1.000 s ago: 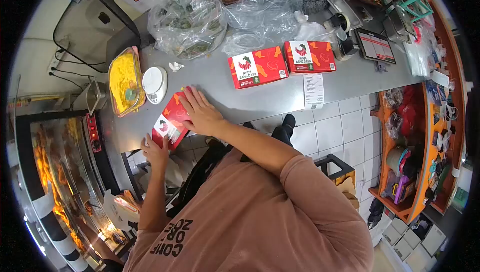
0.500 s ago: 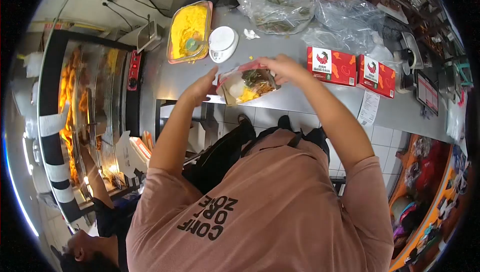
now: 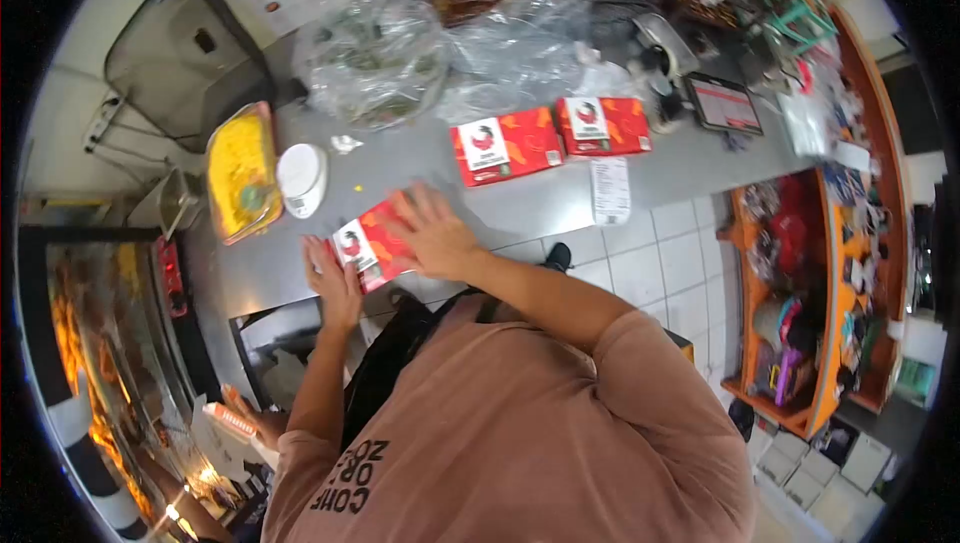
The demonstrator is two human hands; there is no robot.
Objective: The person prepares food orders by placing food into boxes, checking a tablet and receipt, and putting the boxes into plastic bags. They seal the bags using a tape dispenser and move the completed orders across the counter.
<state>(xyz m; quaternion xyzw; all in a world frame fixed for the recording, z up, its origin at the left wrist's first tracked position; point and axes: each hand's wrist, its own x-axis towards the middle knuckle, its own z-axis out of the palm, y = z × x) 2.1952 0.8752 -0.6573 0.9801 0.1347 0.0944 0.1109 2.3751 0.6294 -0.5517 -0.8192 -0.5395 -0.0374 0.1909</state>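
A red cardboard food box (image 3: 358, 245) with a white label panel and a red logo is closed at the front edge of the steel counter. My left hand (image 3: 335, 286) is closed around its left end, fingers along the side and thumb on the near face. My right hand (image 3: 436, 233) lies on the right part of the lid with its fingers spread, slightly blurred. What is inside the box is hidden. Two similar closed boxes, one (image 3: 508, 146) beside the other (image 3: 604, 126), sit further right on the counter.
Left on the counter (image 3: 400, 158) are a tray of yellow food (image 3: 243, 171) and a round white scale (image 3: 302, 180). Plastic bags (image 3: 375, 58) lie behind. A receipt (image 3: 611, 190) hangs near the edge, and a tablet (image 3: 724, 104) stands right. Another person's arm shows by the heated cabinet (image 3: 105, 363).
The box, open with food showing before, is now closed. My right hand has gone from its raised rim to flat on its lid. The view has turned toward the right.
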